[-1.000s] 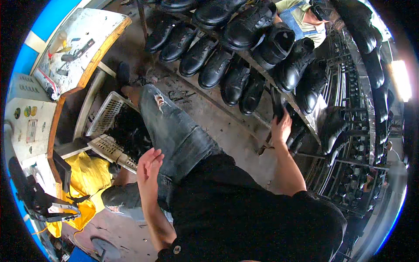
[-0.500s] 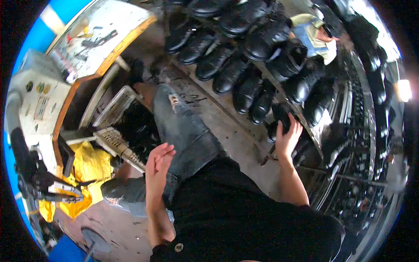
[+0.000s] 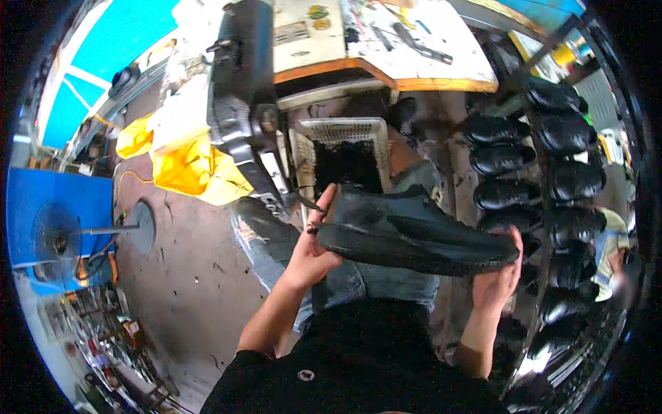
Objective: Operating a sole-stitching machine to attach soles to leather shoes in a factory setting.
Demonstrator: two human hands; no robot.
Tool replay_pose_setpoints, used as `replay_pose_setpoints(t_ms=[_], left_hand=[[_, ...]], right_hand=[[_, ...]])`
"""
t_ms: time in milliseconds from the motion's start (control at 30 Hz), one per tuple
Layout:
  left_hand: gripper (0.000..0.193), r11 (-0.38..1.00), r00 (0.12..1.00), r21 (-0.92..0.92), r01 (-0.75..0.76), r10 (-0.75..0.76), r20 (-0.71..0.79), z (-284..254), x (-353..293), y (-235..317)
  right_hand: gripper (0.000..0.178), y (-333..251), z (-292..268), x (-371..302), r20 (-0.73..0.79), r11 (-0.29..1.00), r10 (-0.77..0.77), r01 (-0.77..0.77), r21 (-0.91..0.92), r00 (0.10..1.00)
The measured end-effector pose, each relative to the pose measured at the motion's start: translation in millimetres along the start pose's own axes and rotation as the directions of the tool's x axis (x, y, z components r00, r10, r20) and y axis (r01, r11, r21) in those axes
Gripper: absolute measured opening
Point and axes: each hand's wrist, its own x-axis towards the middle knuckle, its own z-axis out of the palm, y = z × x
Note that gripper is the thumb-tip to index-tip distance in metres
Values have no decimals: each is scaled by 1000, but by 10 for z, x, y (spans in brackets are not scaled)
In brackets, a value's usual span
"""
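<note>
Two hands on what looks like 1 black shoe (image 3: pixel 414 238), held up above the lap, roughly level, b/w the person & the crate (image 3: pixel 380 124) w/ dark scraps (image 3: pixel 348 169) in it. L hand (image 3: pixel 310 252) has the left end, a digit up along the far side; R hand (image 3: pixel 498 269) cups the other end, fingers up against it. So each grip is closed round an end of the shoe, none spread; palm contact can't be checked. Can't tell for sure which end is toe. Black machine arm (image 3: pixel 241 83) hangs fwd & left, its lower tip near L hand, apparently not touching. White worktop (image 3: pixel 458 34) w/ a dark tool (image 3: pixel 420 47) is beyond; yellow bag (image 3: pixel 186 169) on the floor, left; rows of black shoes (image 3: pixel 507 194) on the rack, right, co-worker (image 3: pixel 610 259) past them. Step in hand, as I read it: supporting & orienting the shoe 2-handed. Next move prob. calls for both ends kept supported, an even tilt, & L knuckles clear of the machine's tip.
</note>
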Motion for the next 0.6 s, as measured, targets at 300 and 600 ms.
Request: replay_pose_setpoints(t_ms=[300, 600], left_hand=[[109, 971, 947, 74, -228, 238, -213, 41, -46, 408], [81, 960, 935, -169, -222, 161, -315, -424, -280, -73]], right_hand=[[86, 555, 269, 671, 157, 960, 191, -218, 178, 969], [65, 253, 656, 1011, 199, 991, 76, -53, -122, 977]])
